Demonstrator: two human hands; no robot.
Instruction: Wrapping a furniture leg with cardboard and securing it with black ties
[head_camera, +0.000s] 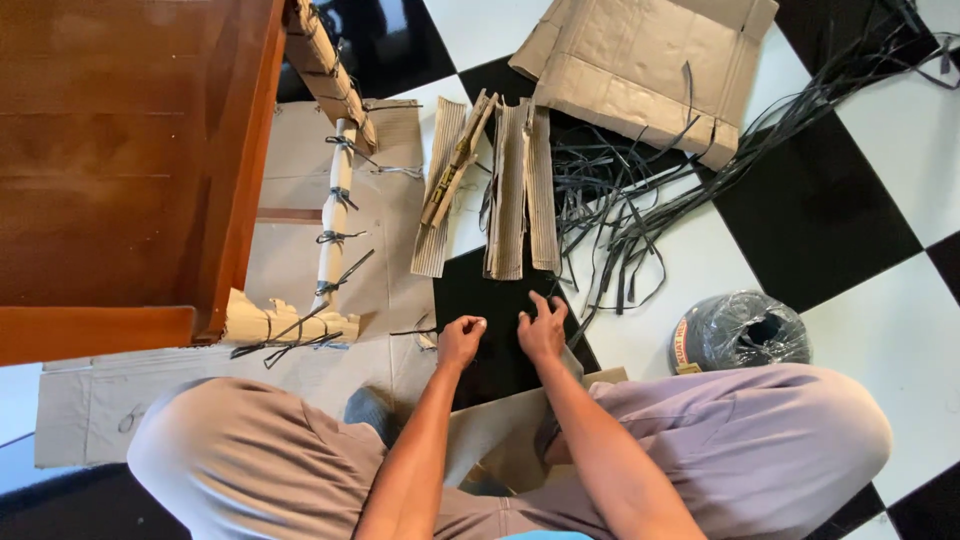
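Observation:
My left hand (461, 340) is pinched closed over a black floor tile, and a thin black strap (412, 331) runs out from it to the left. My right hand (543, 326) is a few centimetres to its right with bent fingers, close to the ends of a loose pile of black straps (620, 205). Against the black tile I cannot see what the right fingers hold. Just beyond both hands lie corrugated cardboard strips (512, 190). A cardboard piece (500, 425) rests across my lap under my forearms.
A brown wooden furniture piece (120, 170) lies at the left, with its rail (335, 215) wrapped in cardboard and tied with black straps. A flat cardboard sheet (385, 260) lies beneath it. A folded cardboard box (640, 60) sits at the top, and a plastic-wrapped roll of black strap (740, 332) by my right knee.

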